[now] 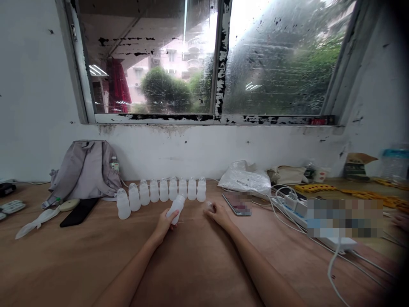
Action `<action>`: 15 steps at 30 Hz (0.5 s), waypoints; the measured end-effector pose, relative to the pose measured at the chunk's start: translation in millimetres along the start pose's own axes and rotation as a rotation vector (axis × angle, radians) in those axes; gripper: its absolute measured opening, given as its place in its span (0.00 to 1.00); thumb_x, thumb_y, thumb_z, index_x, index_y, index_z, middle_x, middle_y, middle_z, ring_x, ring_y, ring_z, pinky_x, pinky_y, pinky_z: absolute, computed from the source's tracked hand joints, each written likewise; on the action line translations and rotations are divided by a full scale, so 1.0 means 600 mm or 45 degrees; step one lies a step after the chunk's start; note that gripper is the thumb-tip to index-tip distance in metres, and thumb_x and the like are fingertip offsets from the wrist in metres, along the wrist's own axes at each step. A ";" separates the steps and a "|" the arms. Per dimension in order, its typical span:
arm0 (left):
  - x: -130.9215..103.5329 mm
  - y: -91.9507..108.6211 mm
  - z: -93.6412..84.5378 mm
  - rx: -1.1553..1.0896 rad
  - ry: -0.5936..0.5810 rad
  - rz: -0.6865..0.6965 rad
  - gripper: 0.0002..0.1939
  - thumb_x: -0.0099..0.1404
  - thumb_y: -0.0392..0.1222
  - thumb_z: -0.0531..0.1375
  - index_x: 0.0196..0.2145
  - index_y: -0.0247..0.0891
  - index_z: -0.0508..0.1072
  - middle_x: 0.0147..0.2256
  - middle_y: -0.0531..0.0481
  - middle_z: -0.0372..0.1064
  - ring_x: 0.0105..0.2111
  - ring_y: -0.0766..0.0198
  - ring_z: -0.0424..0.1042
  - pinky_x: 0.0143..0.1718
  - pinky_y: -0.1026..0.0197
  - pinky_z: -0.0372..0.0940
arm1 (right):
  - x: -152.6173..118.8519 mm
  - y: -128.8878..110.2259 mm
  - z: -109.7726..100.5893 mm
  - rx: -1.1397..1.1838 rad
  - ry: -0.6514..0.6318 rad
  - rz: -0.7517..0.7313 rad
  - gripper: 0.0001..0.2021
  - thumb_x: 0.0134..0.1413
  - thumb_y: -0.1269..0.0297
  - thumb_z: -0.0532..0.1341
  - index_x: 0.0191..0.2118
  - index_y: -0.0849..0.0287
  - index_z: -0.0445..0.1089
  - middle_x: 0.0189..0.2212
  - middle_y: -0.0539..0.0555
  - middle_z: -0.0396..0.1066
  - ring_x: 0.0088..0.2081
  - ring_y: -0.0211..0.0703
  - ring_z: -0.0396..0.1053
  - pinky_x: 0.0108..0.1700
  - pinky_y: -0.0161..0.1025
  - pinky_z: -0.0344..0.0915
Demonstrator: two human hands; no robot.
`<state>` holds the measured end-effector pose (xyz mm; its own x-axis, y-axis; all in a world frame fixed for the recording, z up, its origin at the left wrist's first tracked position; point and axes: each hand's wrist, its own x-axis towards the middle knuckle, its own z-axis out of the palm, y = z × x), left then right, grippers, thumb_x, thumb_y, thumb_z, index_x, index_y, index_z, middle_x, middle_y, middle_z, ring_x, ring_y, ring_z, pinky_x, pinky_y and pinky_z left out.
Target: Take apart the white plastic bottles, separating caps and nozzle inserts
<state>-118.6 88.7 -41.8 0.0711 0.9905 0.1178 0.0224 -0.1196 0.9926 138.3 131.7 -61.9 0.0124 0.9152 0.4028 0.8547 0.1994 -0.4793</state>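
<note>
My left hand (166, 221) is wrapped round a small frosted white plastic bottle (177, 209), lifted and tilted with its neck up and to the right. To its right, my right hand (219, 214) pinches a small clear cap (209, 207) low over the table; the fingers partly cover it. Behind both hands, a curved row of several similar white bottles (154, 192) stands upright, with clear domed tops. The leftmost bottle (123, 204) stands nearest to me.
A phone (237, 204) and a plastic bag (245, 179) lie right of my hands. White cables and a power strip (294, 209) run farther right. A backpack (86, 170), a black flat object (79, 212) and a clear plastic wrapper (37, 221) are on the left.
</note>
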 end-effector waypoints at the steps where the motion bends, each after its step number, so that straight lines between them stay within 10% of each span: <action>1: 0.000 0.001 0.000 0.005 -0.001 -0.002 0.21 0.50 0.56 0.57 0.31 0.33 0.66 0.19 0.55 0.61 0.17 0.71 0.63 0.12 0.71 0.53 | -0.001 -0.001 0.001 0.004 0.023 0.024 0.17 0.41 0.53 0.57 0.34 0.62 0.66 0.32 0.57 0.68 0.36 0.46 0.63 0.37 0.37 0.57; 15: -0.007 0.007 0.001 0.239 0.091 0.120 0.21 0.49 0.54 0.59 0.35 0.34 0.67 0.24 0.50 0.66 0.23 0.64 0.67 0.22 0.65 0.59 | -0.007 -0.018 -0.011 0.109 0.149 0.022 0.21 0.41 0.56 0.58 0.42 0.63 0.64 0.41 0.61 0.66 0.45 0.51 0.61 0.46 0.42 0.56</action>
<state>-118.3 84.0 -38.4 0.0110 0.9759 0.2179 0.2046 -0.2155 0.9548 132.6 123.2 -53.2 0.0913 0.8728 0.4795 0.8064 0.2177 -0.5499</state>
